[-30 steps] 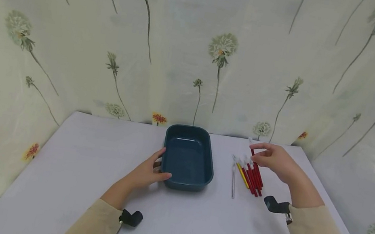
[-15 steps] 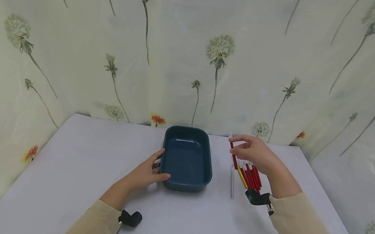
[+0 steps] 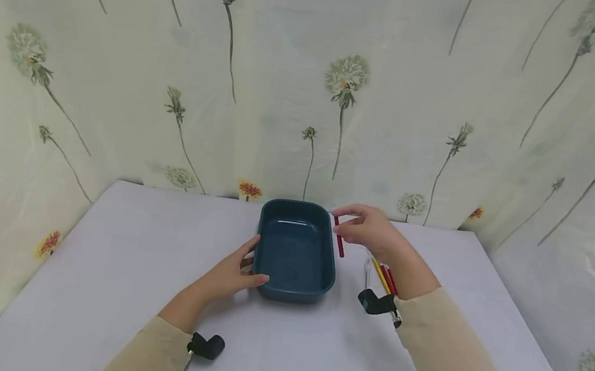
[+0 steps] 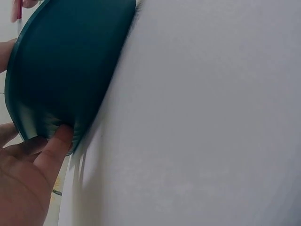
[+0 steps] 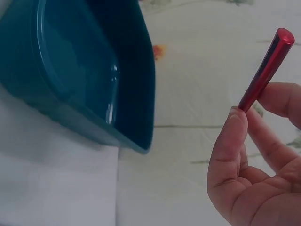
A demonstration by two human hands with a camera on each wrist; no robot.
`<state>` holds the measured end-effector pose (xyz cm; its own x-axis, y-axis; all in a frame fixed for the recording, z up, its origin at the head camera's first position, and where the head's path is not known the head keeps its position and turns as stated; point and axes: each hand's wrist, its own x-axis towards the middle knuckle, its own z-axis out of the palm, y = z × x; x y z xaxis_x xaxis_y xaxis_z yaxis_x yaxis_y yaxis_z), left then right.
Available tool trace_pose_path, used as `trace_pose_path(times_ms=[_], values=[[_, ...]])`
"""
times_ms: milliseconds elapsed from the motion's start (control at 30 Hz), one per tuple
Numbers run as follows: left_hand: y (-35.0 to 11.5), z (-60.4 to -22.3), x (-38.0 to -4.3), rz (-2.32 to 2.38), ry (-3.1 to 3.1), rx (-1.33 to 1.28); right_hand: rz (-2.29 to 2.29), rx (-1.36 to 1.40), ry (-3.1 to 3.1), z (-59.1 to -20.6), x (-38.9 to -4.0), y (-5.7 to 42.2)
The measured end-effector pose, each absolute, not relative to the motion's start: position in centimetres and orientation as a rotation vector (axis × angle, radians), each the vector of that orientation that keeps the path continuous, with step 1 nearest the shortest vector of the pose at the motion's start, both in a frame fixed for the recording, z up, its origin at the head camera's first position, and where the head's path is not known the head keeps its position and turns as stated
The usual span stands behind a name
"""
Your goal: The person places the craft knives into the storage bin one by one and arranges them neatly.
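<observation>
My left hand (image 3: 227,275) grips the left side of a deep blue-green rectangular dish (image 3: 328,268), with the thumb at the near corner of its rim. In the left wrist view, fingers (image 4: 55,153) press the dish's outer wall. To the right of the dish, my right hand (image 3: 374,231) pinches a slim red pen-like stick (image 3: 339,241) between thumb and fingertips. The stick tilts, its lower end hanging beside the dish's right rim. In the right wrist view its shiny, round red end (image 5: 270,66) sticks out past the thumb; the other end is hidden by the hand.
Right of the dish lie more slim sticks: a yellow one (image 3: 381,276), red ones (image 3: 392,281) and a clear or silvery one (image 3: 368,271), partly covered by the right forearm and wrist camera. A white table (image 3: 269,363) meets a dandelion-patterned cloth (image 3: 258,140) behind.
My right hand has carried the red stick leftward from over the pile to beside the dish's right rim. My left hand has kept its hold on the dish.
</observation>
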<state>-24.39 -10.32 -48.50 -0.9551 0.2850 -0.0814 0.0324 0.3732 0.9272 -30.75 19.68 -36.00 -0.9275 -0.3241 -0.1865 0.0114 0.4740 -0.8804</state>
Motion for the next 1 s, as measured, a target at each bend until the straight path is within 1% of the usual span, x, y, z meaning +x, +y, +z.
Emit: trace_pose_path(times_ms=[333,633,1000], values=[[-10.6,-48.4,-24.3,1.617,2.385,0.27,-1.561,-0.241,2.298,-38.9,-31.3,15.1],[-10.7,-48.8,-24.8,1.652,2.336,0.29,-1.776,-0.196,2.166,-41.0,-32.1,12.2],[-10.8,-48.7,-24.7,1.657,2.342,0.317,-1.765,-0.073,2.121,-44.3,-32.8,9.4]])
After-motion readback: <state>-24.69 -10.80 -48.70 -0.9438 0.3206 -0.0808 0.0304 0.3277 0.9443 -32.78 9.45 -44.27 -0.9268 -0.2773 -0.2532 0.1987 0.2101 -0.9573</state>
